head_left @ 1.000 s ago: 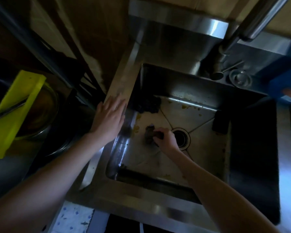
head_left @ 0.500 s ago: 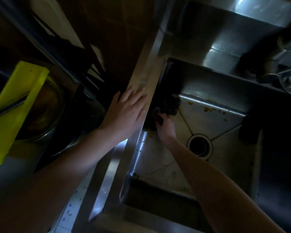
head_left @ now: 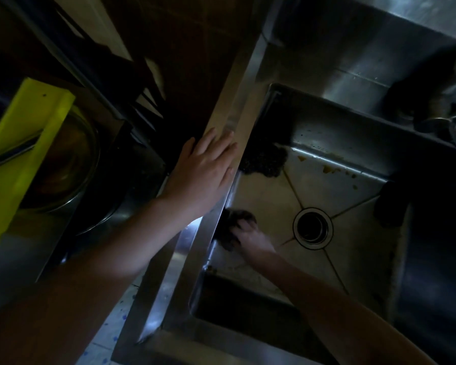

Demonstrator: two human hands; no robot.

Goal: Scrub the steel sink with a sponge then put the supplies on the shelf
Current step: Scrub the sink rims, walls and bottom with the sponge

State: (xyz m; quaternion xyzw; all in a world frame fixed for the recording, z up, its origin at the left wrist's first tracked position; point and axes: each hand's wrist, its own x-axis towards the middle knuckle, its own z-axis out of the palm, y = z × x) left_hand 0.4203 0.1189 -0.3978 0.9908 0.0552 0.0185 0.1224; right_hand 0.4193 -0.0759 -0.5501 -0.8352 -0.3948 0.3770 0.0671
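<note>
Head view: I'm looking straight down into a dim steel sink (head_left: 353, 159), light catching only the basin floor and the left rim.
Left hand: my left hand (head_left: 206, 169) lies flat and spread on the sink's left rim (head_left: 232, 122), fingers released and pointing up the edge, gripping nothing.
Right hand: my right hand (head_left: 250, 235) is down inside the basin at the left wall, fingers curled over the sponge (head_left: 234, 222) and pressing it against the floor where it meets the wall. The hand is a little blurred.
Sponge: dark and mostly covered by my fingers; only its upper-left part shows, touching the left wall.
Drain: the round drain (head_left: 312, 229) sits just right of my right hand, near the centre of the floor, with crease lines running out to the corners.
Grime: orange-brown stains (head_left: 329, 168) dot the far edge of the floor, well apart from the sponge.
Dark clump: a rough dark mass (head_left: 265, 160) sits in the far-left corner of the basin, just under my left fingertips; too dark to tell what it is.
Right side: a dark upright object (head_left: 390, 204) stands by the right wall; I cannot make it out.
Off to the left: a yellow-green board (head_left: 24, 154) rests across a metal bowl (head_left: 74, 164), well apart from the sink.
</note>
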